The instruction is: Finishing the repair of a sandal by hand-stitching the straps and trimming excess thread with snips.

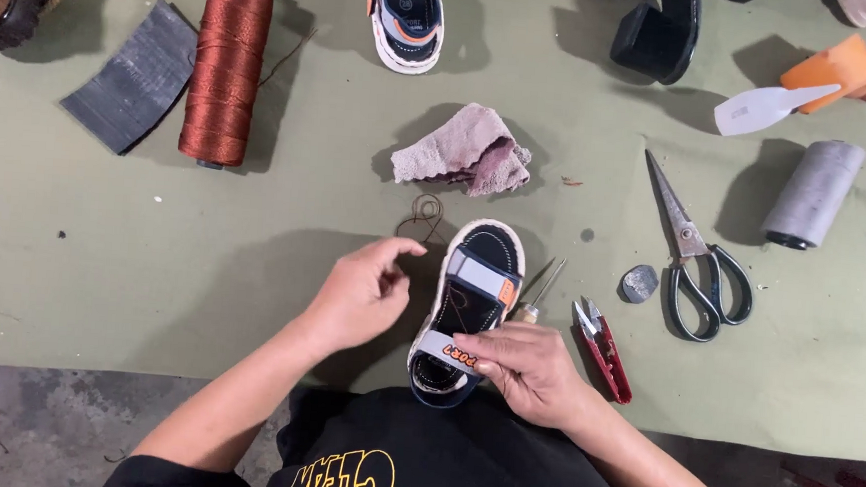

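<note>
Navy sandal (471, 306), cream stitched rim

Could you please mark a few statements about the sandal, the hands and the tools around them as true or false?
1. The right hand rests on the small sandal at its grey strap. True.
2. The left hand holds the scissors. False: the scissors lie untouched on the green mat, to the right of the sandal.
3. The red thread snips lie just right of the right hand. True.
4. The rust-red spool of thread stands right of the scissors. False: it lies at the far left, beside a dark grey sheet.
5. A crumpled cloth lies on the mat beyond the sandal. True.
</note>
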